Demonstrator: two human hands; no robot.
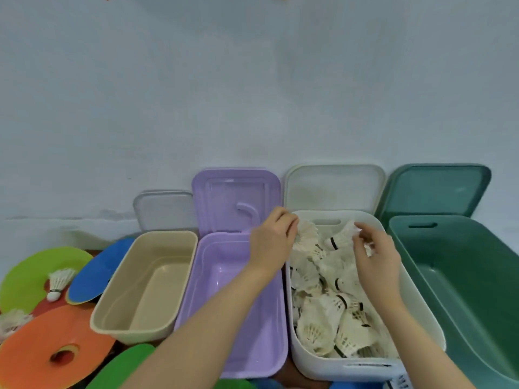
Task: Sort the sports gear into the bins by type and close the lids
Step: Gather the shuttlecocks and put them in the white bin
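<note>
A white bin (418, 313) holds several white shuttlecocks (328, 307). Both hands are over its far end. My left hand (271, 240) grips a shuttlecock (306, 234) by its feathers. My right hand (377, 254) pinches another shuttlecock (341, 238) with a black band. To the left stand a purple bin (261, 343) and a beige bin (118, 324), both bare inside. A dark green bin (415, 254) stands at the right. One loose shuttlecock (59, 282) lies on a green disc cone (25, 273).
Four lids lean on the wall behind the bins: clear (165, 210), purple (233, 200), white (334, 188), green (438, 189). Flat disc cones lie at the left: orange (36, 346), blue (98, 272). Another shuttlecock (11, 321) sits at the left edge.
</note>
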